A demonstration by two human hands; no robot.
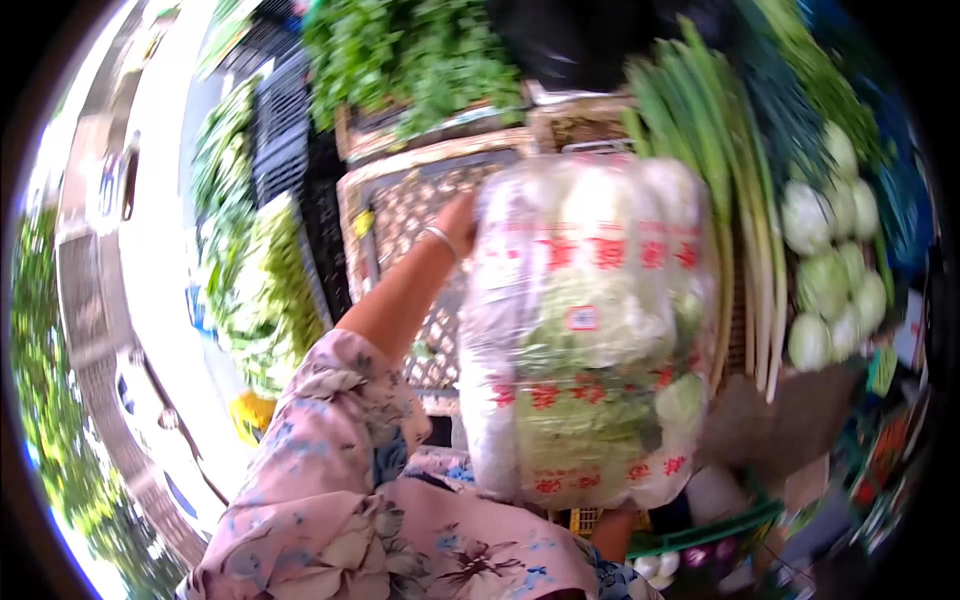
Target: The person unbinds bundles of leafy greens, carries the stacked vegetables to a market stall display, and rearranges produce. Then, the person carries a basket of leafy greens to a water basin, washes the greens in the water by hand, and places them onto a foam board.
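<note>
A large clear plastic bag of napa cabbages, printed with red characters and bearing a small white label, fills the middle of the head view. It is held up in front of my body. My left hand, with a pale bangle at the wrist, grips the bag's far left edge; its fingertips are hidden by the plastic. My right hand reaches under the near end of the bag and bears it from below, its fingers out of sight. Behind the bag lies a wicker crate with a lattice base.
Long leeks lie right of the bag, with several pale round vegetables beyond. Leafy greens stand at the back, near a black plastic bag. More greens and black crates line the left, beside a road.
</note>
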